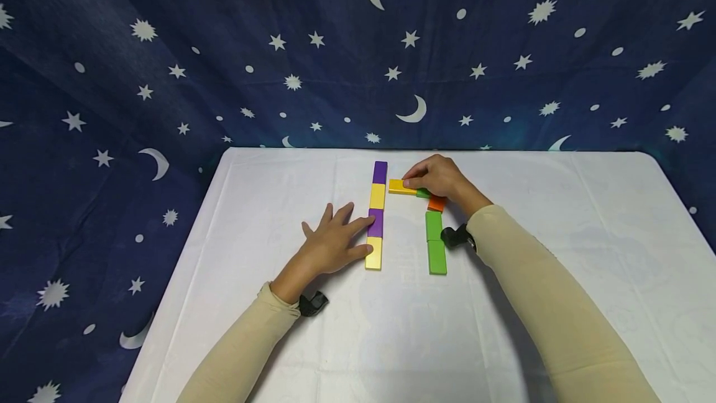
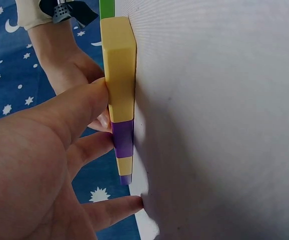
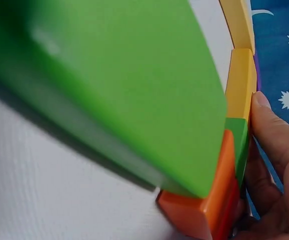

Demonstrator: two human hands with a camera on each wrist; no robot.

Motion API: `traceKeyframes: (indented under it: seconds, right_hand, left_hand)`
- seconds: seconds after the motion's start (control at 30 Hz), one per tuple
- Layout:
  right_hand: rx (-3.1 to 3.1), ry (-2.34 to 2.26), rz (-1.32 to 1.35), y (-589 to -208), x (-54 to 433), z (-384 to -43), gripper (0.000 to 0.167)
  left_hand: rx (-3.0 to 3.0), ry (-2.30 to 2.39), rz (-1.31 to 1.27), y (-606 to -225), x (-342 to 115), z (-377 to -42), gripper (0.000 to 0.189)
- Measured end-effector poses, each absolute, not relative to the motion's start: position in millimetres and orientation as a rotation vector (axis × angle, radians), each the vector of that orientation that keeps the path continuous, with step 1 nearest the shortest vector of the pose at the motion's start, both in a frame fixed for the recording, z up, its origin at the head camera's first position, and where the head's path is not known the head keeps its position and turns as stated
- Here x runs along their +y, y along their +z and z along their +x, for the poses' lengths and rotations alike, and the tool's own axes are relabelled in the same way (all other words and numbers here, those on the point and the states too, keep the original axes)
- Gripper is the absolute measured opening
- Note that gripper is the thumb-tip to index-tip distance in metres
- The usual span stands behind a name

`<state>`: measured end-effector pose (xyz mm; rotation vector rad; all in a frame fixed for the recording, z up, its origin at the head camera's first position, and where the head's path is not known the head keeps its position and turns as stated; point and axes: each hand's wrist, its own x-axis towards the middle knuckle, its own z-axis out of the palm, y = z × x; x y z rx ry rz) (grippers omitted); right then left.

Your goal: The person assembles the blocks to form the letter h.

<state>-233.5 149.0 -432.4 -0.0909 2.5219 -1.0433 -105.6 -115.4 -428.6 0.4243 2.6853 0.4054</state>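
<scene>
A straight column of blocks alternates purple and pale yellow; its nearest pale yellow block (image 1: 373, 254) fills the top of the left wrist view. My left hand (image 1: 330, 244) lies beside it with fingers spread, thumb on that block and index fingertip on a purple block (image 1: 376, 223). To the right, my right hand (image 1: 439, 176) pinches a deeper yellow block (image 1: 396, 187) lying crosswise near the column's far end. A green block (image 3: 237, 132) adjoins the yellow one. Then come a red block (image 3: 227, 215), partly hidden, and an orange block (image 3: 194, 212).
Two green blocks (image 1: 436, 257) run end to end toward me from the orange one, parallel to the column. All lie on a white-covered table (image 1: 358, 341). A dark blue curtain (image 1: 335, 11) with moons and stars hangs behind the far edge. Each wrist wears a black camera (image 1: 313, 304).
</scene>
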Motion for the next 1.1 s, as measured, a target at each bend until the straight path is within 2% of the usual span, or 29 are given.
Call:
traceKeyframes:
  seconds: [0.2,0.53,1.1]
  right_hand:
    - [2.47,-1.064,-0.176,-433.4,152.7,-236.1,0.03]
    - [2.431,-1.052,-0.238,-432.5,155.2,-237.0,0.028]
    - [2.463,-1.033,-0.237,-433.5,154.5,-237.3,0.029]
  left_hand:
    - [2.686,0.405,0.427,-428.4,-116.1,-105.8,0.064]
    - [2.687,0.409,0.433,-430.0,-116.3,-106.1,0.065]
    - [2.686,0.393,0.431,-431.0,-116.2,-106.7,0.065]
